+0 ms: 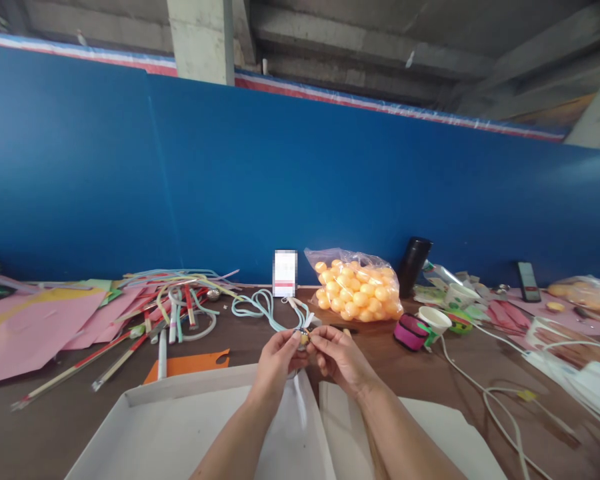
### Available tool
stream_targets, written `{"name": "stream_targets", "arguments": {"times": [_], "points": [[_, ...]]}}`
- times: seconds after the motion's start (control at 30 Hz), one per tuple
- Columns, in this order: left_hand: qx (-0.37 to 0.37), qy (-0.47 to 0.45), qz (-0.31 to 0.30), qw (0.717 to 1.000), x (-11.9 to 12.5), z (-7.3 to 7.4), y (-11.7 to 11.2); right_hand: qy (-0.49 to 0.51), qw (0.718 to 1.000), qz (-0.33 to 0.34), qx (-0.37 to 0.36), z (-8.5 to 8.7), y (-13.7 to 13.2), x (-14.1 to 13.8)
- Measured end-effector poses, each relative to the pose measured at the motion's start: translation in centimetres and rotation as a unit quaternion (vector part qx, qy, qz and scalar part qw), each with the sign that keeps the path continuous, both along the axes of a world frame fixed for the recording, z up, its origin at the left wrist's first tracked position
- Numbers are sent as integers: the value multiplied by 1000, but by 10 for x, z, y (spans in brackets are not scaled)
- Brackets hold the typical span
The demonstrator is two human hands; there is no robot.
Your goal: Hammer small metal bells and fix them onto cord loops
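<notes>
Above the edge of a white cardboard box lid (190, 413), my left hand (283, 353) and my right hand (337, 357) meet, fingertips pinched together. Between them is a small round thing (305, 339), shiny silver and yellowish; its exact kind is too small to tell. Both hands have their fingers closed on it, the left from its left side and the right from its right. A blurred white strip (301, 400) shows below the fingers. Just behind the hands lie loops of light blue cord (260, 308) and a white-ended cable (299, 308).
A clear bag of orange balls (357, 293) stands behind. Rightward are a black bottle (414, 267), a white paper cup (434, 320), a magenta case (411, 333) and loose white cables (485, 393). Pink paper (45, 327), orange card (195, 364) and a tangle of tubes (180, 307) lie left.
</notes>
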State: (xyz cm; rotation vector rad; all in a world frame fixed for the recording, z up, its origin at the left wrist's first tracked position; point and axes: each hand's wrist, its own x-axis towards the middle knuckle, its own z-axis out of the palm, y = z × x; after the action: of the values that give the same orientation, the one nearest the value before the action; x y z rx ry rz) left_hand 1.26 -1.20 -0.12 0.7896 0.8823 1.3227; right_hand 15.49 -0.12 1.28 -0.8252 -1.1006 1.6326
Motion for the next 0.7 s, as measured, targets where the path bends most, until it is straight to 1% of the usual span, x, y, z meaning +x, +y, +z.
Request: {"name": "stream_targets", "arguments": {"times": [0.37,0.7], "points": [[-7,9,7,1000,1,2,0,-22,1000,5,-8,0,0,0],[2,9,8,1000,1,-2,1,-7,1000,7,-4,0,0,0]]}}
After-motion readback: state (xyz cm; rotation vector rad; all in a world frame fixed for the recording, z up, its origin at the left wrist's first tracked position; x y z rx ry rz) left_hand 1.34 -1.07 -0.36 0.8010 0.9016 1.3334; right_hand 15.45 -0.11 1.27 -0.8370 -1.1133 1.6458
